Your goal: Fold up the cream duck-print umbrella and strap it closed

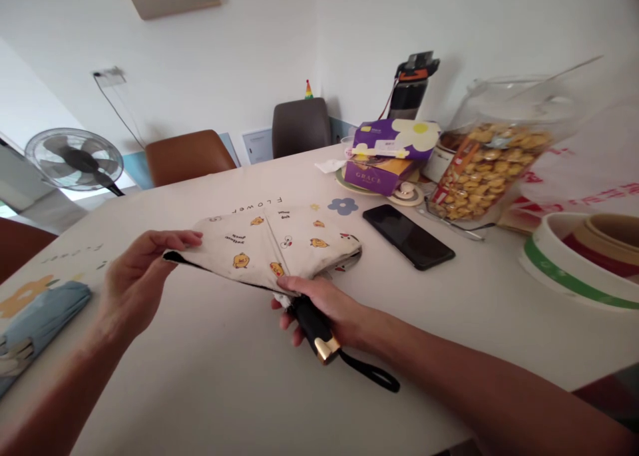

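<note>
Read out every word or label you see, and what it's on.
"FLOWER": upside down on the table; fainter at left.
"yellow": upside down on the umbrella; the word beside it unclear.
"GRACE": on the purple box.
Too small or blurred: red print on the plastic bag, label on the upper pack.

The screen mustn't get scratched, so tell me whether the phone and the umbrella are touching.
Apart. The head view shows a strip of white tabletop between the phone and the nearest edge of the umbrella.
</note>
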`<move>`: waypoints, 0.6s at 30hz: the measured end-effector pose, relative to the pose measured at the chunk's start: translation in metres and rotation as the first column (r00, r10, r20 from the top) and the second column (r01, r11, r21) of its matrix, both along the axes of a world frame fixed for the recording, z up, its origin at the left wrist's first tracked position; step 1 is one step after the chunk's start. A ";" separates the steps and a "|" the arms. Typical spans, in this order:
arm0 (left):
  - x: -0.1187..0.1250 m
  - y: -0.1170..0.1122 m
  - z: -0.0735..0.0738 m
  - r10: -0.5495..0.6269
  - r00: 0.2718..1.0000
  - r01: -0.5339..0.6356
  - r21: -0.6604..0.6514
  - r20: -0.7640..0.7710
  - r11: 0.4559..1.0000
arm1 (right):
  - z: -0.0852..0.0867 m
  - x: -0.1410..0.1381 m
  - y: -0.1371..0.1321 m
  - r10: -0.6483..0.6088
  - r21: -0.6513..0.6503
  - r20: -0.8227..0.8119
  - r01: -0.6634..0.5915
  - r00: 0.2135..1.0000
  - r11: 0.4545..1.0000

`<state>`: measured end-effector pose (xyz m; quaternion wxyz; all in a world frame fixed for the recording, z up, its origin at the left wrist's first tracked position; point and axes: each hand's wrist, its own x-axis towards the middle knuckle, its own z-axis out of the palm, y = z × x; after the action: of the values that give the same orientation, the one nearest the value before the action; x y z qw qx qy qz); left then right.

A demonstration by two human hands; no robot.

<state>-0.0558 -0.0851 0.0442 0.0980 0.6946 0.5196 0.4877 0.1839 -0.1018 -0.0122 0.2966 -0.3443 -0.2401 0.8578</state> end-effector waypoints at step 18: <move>-0.032 -0.015 -0.055 -0.462 0.861 0.292 -0.539 -0.213 0.791 | 0.021 0.007 0.001 0.007 0.074 0.454 -0.046 0.891 0.996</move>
<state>-0.0873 -0.0996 -0.0104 0.2775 0.8096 0.4828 0.1855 0.1911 -0.1011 0.0088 0.2347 -0.5190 -0.3426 0.7471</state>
